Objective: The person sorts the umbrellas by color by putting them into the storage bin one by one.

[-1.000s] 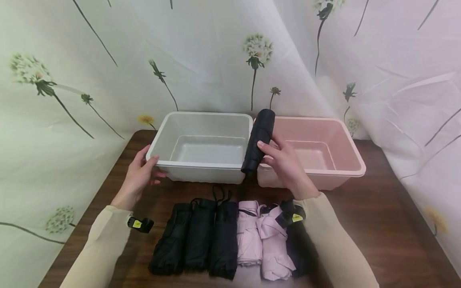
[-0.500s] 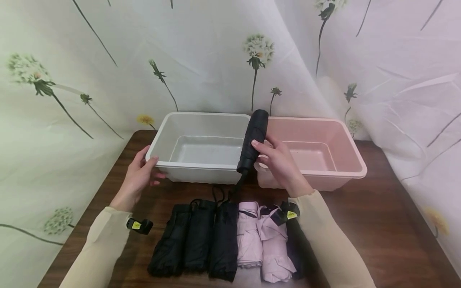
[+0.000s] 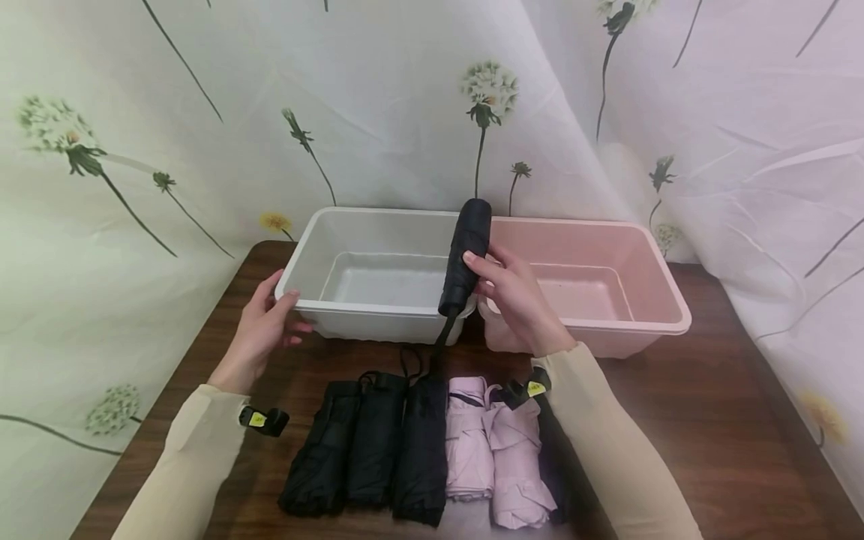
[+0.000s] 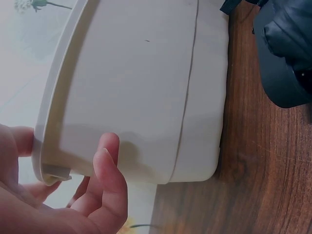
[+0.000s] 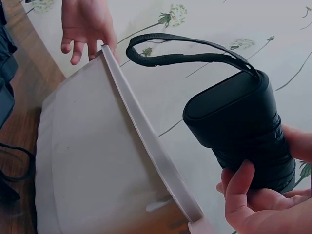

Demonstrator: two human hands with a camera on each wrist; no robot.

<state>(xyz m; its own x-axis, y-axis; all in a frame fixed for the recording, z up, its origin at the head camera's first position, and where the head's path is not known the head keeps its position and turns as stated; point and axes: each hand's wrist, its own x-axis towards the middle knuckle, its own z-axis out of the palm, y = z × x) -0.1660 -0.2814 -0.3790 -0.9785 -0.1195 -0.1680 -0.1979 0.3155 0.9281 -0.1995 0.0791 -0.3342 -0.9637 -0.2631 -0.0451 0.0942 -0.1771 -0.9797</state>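
My right hand (image 3: 516,300) grips a folded black umbrella (image 3: 467,251) around its middle, thumb on the near side. It is held tilted over the right end of a white plastic bin (image 3: 378,307), close to the pink bin (image 3: 621,328). In the right wrist view, the umbrella's flat handle end (image 5: 224,97) and wrist strap (image 5: 185,59) show clearly. My left hand (image 3: 259,334) holds the white bin's left front corner, thumb on the rim and fingers below it. Both bins' visible floors are bare.
Nearer me, a row of folded umbrellas lies on the brown wooden table (image 3: 682,450): black ones (image 3: 376,442) on the left, two pale pink ones (image 3: 469,442) beside them, and a dark one (image 3: 555,480) partly under my right sleeve. A flower-print cloth (image 3: 378,97) hangs behind.
My right hand has moved left with the black umbrella, from the gap between the bins to over the white bin's right end. The strap now shows below it. My left hand stays put.
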